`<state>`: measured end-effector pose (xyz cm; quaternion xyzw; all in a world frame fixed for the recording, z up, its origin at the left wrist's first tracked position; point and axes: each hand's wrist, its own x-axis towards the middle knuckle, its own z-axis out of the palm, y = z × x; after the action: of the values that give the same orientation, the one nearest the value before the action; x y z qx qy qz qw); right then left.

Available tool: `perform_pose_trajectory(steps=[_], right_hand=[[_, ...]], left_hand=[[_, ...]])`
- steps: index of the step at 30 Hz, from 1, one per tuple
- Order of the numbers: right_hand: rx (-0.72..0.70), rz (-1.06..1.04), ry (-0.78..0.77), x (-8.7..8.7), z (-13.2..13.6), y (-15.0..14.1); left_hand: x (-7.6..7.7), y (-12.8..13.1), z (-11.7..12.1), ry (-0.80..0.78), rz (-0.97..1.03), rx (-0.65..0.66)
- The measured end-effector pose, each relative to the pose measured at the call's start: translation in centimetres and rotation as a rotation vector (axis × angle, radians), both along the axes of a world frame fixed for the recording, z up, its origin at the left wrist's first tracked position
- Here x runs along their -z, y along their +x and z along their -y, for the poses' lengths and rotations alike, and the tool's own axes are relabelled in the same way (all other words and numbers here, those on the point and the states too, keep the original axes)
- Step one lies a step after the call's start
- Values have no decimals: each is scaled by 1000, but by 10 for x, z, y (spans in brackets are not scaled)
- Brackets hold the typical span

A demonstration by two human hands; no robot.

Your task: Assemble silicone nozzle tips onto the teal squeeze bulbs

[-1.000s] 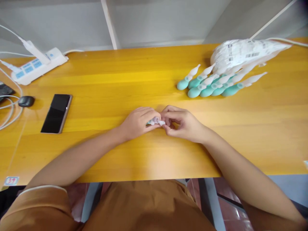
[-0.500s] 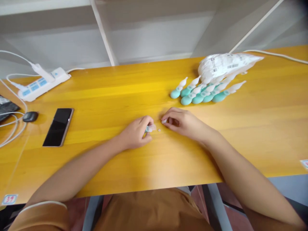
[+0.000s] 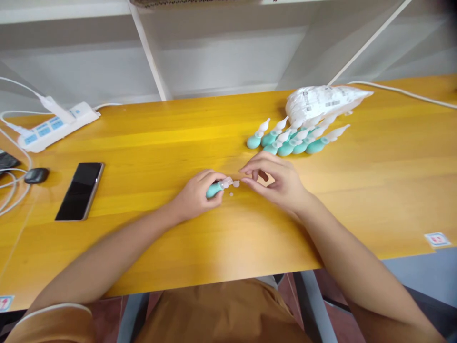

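Observation:
My left hand (image 3: 195,194) is closed round a small nasal aspirator with a teal bulb (image 3: 213,190) and a clear collar (image 3: 226,182). Its open end points right. Just off that end is a small whitish piece (image 3: 236,183); whether it touches the collar I cannot tell. A tiny pale disc (image 3: 231,194) lies on the table below it. My right hand (image 3: 287,183) is to the right, thumb and forefinger apart, with nothing visible between them. Behind it stand several teal aspirators (image 3: 285,148) with translucent pointed tips, grouped in slanting rows.
A white plastic bag (image 3: 314,102) lies behind the aspirators. On the left of the wooden table (image 3: 160,143) are a phone (image 3: 79,191), a black mouse-like object (image 3: 36,175), and a white power strip (image 3: 59,126) with cables. Shelf partitions rise behind.
My right finger and thumb have parted and let go of the small whitish piece, which is now by the collar. The left hand has turned, showing more of the teal bulb. The view has shifted slightly.

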<state>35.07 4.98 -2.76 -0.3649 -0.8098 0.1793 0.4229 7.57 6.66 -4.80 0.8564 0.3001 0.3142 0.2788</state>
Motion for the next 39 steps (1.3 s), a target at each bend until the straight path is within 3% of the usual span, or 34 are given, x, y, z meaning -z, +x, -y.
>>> perform_pose_trajectory(steps=[7, 12, 23, 31, 39], right_hand=[[-92, 226, 280, 9, 9, -14], [-86, 302, 313, 16, 11, -13], [-110, 431, 383, 7, 14, -15], [-110, 430, 362, 6, 16, -17], [-168, 348, 97, 3, 19, -23]], left_hand=[[3, -1, -2, 15, 22, 21], [4, -1, -3, -11, 1, 30], [5, 0, -3, -87, 21, 27], [3, -1, -3, -118, -11, 20], [5, 1, -2, -42, -119, 66]])
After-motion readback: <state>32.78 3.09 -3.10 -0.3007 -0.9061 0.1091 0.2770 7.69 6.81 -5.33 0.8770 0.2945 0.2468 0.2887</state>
